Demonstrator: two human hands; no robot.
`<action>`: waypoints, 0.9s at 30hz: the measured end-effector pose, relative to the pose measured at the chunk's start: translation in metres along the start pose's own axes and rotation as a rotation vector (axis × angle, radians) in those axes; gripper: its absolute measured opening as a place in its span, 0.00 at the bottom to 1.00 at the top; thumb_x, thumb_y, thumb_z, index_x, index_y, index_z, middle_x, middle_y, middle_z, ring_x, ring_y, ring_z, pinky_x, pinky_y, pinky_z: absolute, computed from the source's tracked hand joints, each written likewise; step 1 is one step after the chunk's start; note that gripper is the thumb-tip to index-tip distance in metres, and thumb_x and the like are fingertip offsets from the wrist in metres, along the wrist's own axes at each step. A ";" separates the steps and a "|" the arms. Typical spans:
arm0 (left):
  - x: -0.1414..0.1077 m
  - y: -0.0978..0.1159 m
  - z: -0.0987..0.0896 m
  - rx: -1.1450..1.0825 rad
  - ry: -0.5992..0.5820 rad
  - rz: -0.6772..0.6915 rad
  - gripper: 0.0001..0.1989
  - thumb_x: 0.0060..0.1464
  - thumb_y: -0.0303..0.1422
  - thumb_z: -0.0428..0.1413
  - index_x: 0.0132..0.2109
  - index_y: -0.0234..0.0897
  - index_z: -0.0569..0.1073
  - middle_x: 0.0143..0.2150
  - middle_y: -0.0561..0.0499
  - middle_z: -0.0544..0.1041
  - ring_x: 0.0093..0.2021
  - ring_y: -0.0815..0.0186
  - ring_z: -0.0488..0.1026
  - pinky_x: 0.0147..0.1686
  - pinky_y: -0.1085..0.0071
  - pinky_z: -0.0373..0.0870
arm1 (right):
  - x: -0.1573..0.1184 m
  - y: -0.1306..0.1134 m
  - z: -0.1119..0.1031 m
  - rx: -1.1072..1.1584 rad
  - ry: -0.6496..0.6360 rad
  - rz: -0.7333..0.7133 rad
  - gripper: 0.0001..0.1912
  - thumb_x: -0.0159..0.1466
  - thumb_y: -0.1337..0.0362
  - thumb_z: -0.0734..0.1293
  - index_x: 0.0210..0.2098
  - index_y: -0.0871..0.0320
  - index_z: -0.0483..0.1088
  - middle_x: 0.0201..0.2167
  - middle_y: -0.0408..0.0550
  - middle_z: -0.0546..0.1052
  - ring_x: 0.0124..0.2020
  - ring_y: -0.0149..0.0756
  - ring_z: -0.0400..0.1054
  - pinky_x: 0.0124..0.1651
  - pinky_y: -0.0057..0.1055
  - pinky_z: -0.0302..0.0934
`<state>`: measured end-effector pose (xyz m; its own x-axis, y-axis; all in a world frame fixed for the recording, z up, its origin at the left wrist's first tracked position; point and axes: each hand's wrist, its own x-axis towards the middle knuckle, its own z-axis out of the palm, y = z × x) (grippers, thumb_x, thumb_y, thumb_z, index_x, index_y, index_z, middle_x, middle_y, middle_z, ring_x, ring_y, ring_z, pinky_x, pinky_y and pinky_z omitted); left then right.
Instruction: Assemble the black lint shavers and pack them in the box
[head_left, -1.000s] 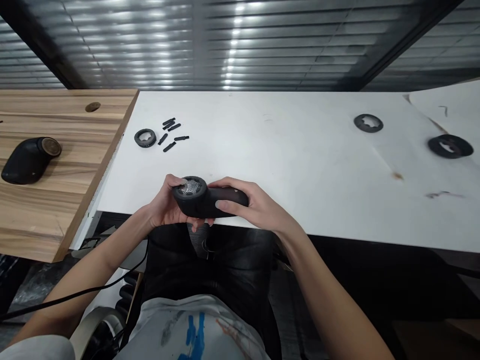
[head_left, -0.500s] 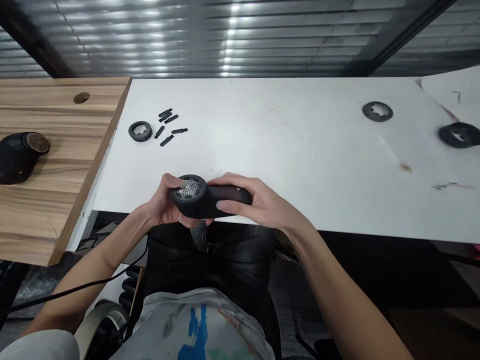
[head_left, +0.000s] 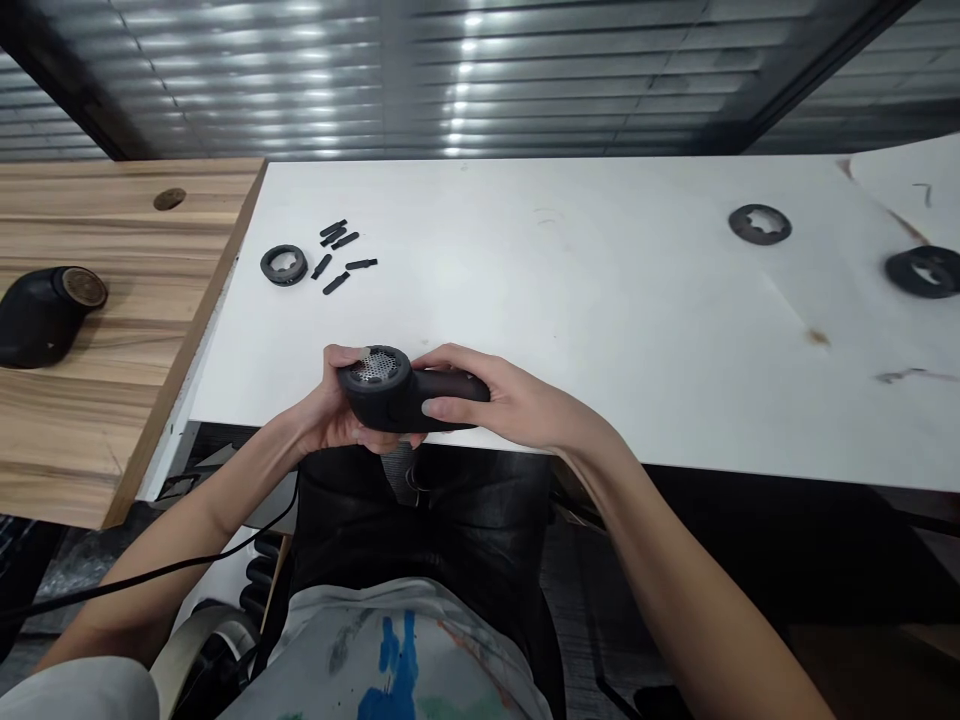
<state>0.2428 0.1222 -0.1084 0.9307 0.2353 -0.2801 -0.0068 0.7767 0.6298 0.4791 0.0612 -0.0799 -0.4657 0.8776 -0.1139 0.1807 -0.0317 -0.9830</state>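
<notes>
While the left hand (head_left: pixel 330 408) cups the mesh-topped head (head_left: pixel 377 368) of a black handheld device (head_left: pixel 409 405), the right hand (head_left: pixel 517 400) grips its handle (head_left: pixel 456 387) at the near edge of the desk (head_left: pixel 570 300). Black strips (head_left: pixel 361 264) lie beside a dark ring (head_left: pixel 283 280).

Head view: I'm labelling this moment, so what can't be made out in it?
In the head view:
Black device: its underside, turned away from view.
Left hand: some fingers, hidden by the black device.
Right hand: some fingers, hidden likewise.
Second black device: its left end, cut off by the left edge.
Dark strips: any markings, too small.
</notes>
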 end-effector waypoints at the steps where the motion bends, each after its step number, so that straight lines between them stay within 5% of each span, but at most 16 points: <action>1: 0.000 0.000 0.000 -0.007 -0.003 -0.003 0.38 0.50 0.61 0.53 0.48 0.27 0.77 0.34 0.35 0.82 0.16 0.73 0.56 0.21 0.70 0.51 | 0.000 0.000 -0.001 -0.003 -0.007 -0.007 0.21 0.69 0.52 0.73 0.59 0.52 0.75 0.48 0.48 0.81 0.45 0.43 0.77 0.44 0.36 0.74; 5: 0.002 0.001 -0.001 -0.027 -0.023 -0.035 0.38 0.50 0.59 0.53 0.48 0.25 0.77 0.35 0.35 0.82 0.17 0.72 0.57 0.21 0.70 0.50 | 0.002 0.000 -0.004 -0.048 -0.030 -0.016 0.22 0.71 0.51 0.72 0.61 0.51 0.76 0.50 0.49 0.79 0.43 0.41 0.76 0.40 0.35 0.75; 10: 0.003 0.003 -0.003 -0.087 -0.061 -0.082 0.37 0.51 0.59 0.56 0.47 0.25 0.79 0.35 0.34 0.82 0.16 0.73 0.57 0.20 0.71 0.50 | 0.003 -0.003 -0.009 -0.226 -0.048 -0.036 0.23 0.72 0.48 0.70 0.62 0.49 0.78 0.41 0.47 0.76 0.40 0.41 0.73 0.46 0.38 0.73; 16: 0.003 0.004 -0.003 -0.080 -0.035 -0.085 0.37 0.49 0.59 0.54 0.46 0.25 0.79 0.34 0.35 0.82 0.15 0.73 0.55 0.20 0.71 0.48 | 0.005 -0.010 -0.003 -0.185 -0.066 0.035 0.25 0.73 0.47 0.67 0.65 0.46 0.74 0.42 0.49 0.71 0.40 0.41 0.72 0.34 0.32 0.72; 21: 0.000 0.002 -0.002 -0.024 0.015 0.010 0.39 0.50 0.61 0.53 0.47 0.25 0.79 0.34 0.34 0.82 0.17 0.72 0.58 0.22 0.70 0.53 | 0.004 -0.015 0.010 -0.409 0.050 -0.014 0.23 0.73 0.46 0.68 0.64 0.44 0.75 0.41 0.47 0.68 0.39 0.40 0.69 0.45 0.36 0.69; 27: -0.007 -0.007 0.003 0.081 0.099 0.128 0.37 0.51 0.63 0.57 0.41 0.27 0.79 0.28 0.40 0.79 0.19 0.69 0.62 0.24 0.70 0.58 | -0.003 -0.015 0.018 -0.378 0.122 -0.072 0.22 0.72 0.50 0.71 0.64 0.43 0.75 0.54 0.50 0.69 0.48 0.43 0.72 0.54 0.40 0.71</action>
<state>0.2376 0.1136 -0.1089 0.8836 0.3883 -0.2616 -0.0891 0.6879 0.7203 0.4624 0.0507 -0.0669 -0.3868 0.9221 -0.0067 0.4681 0.1901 -0.8630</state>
